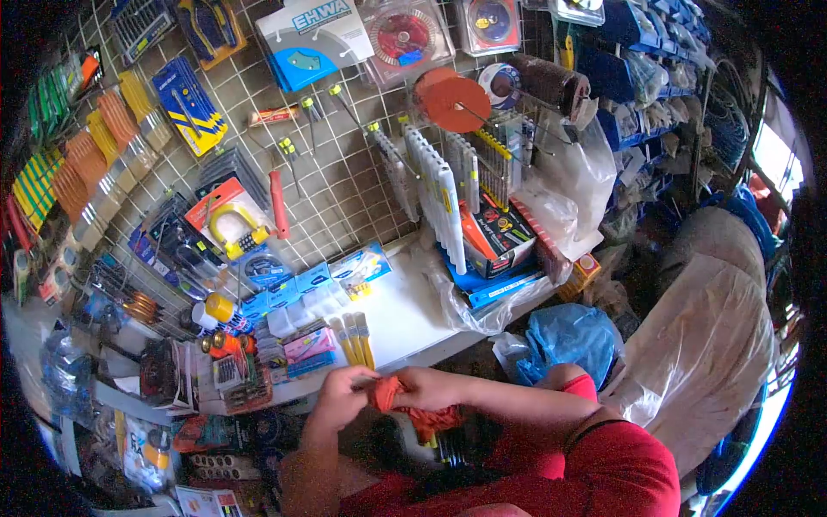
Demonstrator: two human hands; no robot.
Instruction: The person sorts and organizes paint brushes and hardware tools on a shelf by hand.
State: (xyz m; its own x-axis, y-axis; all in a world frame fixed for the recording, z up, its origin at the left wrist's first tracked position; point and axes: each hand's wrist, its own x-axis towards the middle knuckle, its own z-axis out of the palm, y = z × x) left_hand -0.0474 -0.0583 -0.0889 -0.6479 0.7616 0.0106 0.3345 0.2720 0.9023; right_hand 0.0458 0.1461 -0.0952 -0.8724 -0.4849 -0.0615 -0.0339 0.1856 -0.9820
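My right hand (424,389) is closed around a crumpled orange-red bag (438,418), which looks like thin plastic. A bunched end of it sticks up between my two hands, and the rest hangs below my right hand. My left hand (341,395) has its fingers pinched together at that bunched end; the fingertips are partly hidden. Just beyond my hands, several paintbrushes (351,338) with pale bristles lie at the edge of the white counter (405,297). Some thin striped items below the bag are too dark to make out.
A wire grid (323,172) hung with packaged tools and discs rises behind the counter. Boxes (495,241) stand at the counter's right end. A blue plastic bag (573,340) and a large plastic-wrapped bundle (702,345) are to the right. Small packets (310,345) crowd the left.
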